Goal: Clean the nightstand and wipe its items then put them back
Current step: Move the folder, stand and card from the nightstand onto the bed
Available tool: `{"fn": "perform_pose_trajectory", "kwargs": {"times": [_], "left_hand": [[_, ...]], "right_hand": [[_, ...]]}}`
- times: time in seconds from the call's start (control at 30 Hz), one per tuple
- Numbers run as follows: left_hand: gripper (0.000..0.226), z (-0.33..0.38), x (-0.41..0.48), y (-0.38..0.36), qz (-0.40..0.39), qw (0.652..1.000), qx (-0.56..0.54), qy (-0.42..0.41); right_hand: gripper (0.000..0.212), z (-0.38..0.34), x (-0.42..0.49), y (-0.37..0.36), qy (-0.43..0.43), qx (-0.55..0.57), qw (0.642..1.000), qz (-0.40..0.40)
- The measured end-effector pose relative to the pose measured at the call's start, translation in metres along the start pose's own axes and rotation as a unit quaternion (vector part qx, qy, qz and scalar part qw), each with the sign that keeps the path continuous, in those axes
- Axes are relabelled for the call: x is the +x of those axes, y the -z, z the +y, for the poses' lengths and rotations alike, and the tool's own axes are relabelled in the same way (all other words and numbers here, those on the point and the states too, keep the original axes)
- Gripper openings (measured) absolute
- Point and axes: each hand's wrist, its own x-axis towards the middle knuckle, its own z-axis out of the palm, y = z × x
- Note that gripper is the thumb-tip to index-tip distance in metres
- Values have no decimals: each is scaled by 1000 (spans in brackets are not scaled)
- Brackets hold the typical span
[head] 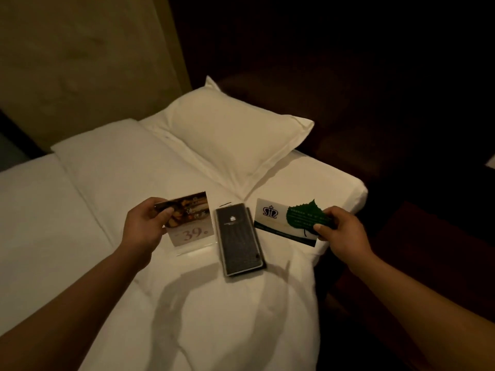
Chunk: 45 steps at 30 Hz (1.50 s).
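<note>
My left hand (144,226) grips the left edge of a clear acrylic menu stand (191,223) printed with a food picture and "39", its base resting on the white bed. My right hand (340,231) holds the right end of a white card with a green leaf and a crown logo (284,220), just above the sheet. Between the two lies a dark leather-look notepad holder (238,239), flat on the bed with a thin pen along its far side. The nightstand itself is lost in the dark at right.
A white pillow (235,137) lies beyond the items, against a padded beige headboard (88,62). The white bed (187,317) fills the foreground. Its right edge drops off into dark wooden furniture (415,250).
</note>
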Motion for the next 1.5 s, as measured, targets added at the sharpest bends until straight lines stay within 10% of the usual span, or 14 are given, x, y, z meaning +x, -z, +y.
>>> {"fn": "perform_pose_trajectory", "kwargs": {"times": [1.5], "left_hand": [[13,-119,132,57,4,998,-37,52]], "right_hand": [[15,-43,203,-286,4,-55,980,-190]]}}
